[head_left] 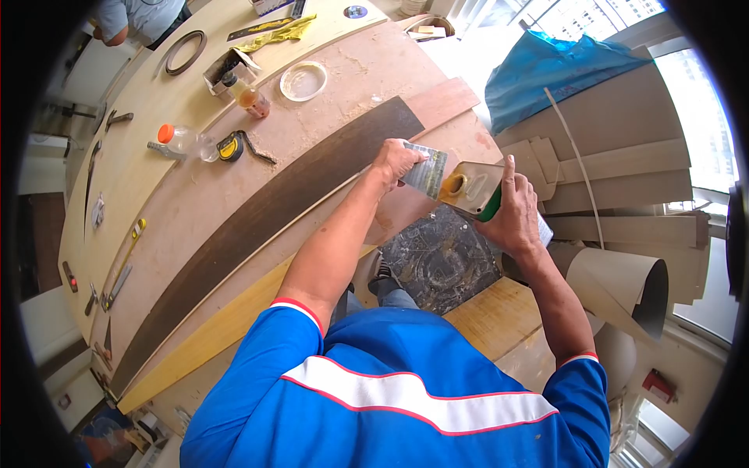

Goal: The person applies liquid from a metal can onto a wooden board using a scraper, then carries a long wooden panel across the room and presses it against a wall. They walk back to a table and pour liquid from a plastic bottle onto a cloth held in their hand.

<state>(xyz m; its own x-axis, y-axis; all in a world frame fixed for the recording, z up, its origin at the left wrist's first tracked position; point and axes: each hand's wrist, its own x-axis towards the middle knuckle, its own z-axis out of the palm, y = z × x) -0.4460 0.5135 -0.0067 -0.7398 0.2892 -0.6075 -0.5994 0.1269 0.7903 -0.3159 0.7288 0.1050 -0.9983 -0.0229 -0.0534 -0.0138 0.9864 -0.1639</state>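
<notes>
My right hand (512, 207) grips a rectangular metal can (477, 181) with a green side, tilted so its round opening faces left. Amber residue stains the can around that opening. In my left hand (398, 164) is a flat-looking grey rectangular piece with faint markings (426, 170), its kind unclear, pinched at its left end. Its right edge comes right up to the can's mouth. Both hands are above the near edge of the workbench (335, 101). Just left of my left hand, a long dark wood strip (273, 222) runs along the bench.
On the bench are a tape measure (231, 147), a white tub lid (303, 81), an amber bottle (251, 100), a clear jar with orange cap (175, 138) and a hammer (118, 118). Blue plastic (546, 66) and brown sheets (624, 132) stand right. Another person (140, 19) is far left.
</notes>
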